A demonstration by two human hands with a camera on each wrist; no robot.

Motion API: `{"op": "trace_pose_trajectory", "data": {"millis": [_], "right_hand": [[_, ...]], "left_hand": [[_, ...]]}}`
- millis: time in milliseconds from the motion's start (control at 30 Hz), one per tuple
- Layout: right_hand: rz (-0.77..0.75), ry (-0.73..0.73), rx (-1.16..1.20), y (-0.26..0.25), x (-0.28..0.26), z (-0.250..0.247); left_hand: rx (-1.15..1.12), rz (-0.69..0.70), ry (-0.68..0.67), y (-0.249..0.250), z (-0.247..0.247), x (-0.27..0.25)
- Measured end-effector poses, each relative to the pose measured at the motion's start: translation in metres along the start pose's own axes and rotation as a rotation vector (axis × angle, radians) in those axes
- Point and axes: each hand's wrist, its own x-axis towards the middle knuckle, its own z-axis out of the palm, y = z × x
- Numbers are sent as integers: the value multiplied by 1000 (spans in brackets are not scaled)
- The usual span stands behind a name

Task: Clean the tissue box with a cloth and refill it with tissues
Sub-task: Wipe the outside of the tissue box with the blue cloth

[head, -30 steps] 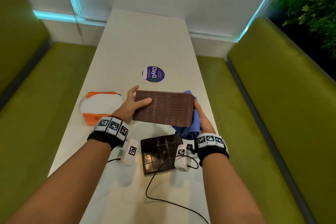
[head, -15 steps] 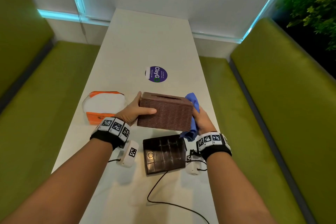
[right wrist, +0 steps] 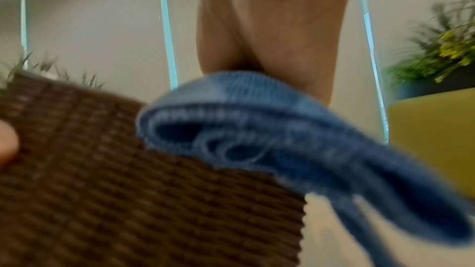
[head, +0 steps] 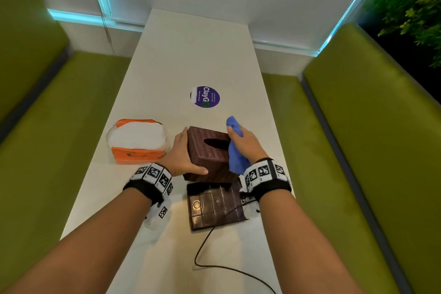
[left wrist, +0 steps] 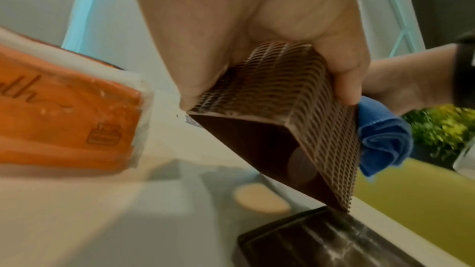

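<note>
Risk: tissue box (head: 210, 153) is being held tilted, lifted off the table (head: 191, 59) w/ its open bottom just above the dark base plate (head: 214, 207), so a hard wipe w/ the cloth (head: 235, 150) could prob. twist it out of the one-hand grip or knock the plate. Left hand (head: 182, 155) is clamping the box's left end, thumb on the near side, fingers (left wrist: 345, 80) curling over the edge. Right hand (head: 245, 143) is closing around the bunched blue cloth, pressing it against the box's right top edge; tissue pack (head: 137, 141) is lying to the left, untouched.
</note>
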Motion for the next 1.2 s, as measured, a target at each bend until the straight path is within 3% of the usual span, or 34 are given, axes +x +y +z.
{"op": "trace_pose_trajectory", "data": {"millis": [67,133,400,467,567,600,733,833,933,1033,1100,1200], "right_hand": [[106,-88,-154,6,5,14],[93,-88,-225,2,6,20],[-339,-244,-258,-28,-7,41],[-277,-170,-339,-18,1,38],[17,-64,-435,-9,14,27],[31,-72,-421,-11,16,26],[-251,-189,-201,-29,5,37],[-386,-238,-135,-32,-8,45],[-497,-135,-155,-22,-22,53],[-547,88,-136,-1,-29,52],[-514,218,-178,20,-28,43],[-326,238,-231,34,-20,24]], "left_hand": [[48,56,-9,1,-1,1],[50,69,-3,-2,-1,4],[-36,89,51,-3,-3,18],[-15,90,39,-3,-4,17],[-33,96,20,-1,-4,18],[-30,103,21,-1,-4,18],[-60,138,17,1,-6,23],[-139,173,-69,3,-14,24],[-175,89,-100,-2,-17,32],[-209,43,-47,-2,-17,32],[-226,-12,-39,-4,-17,31],[-240,-33,-36,-7,-17,34]]}}
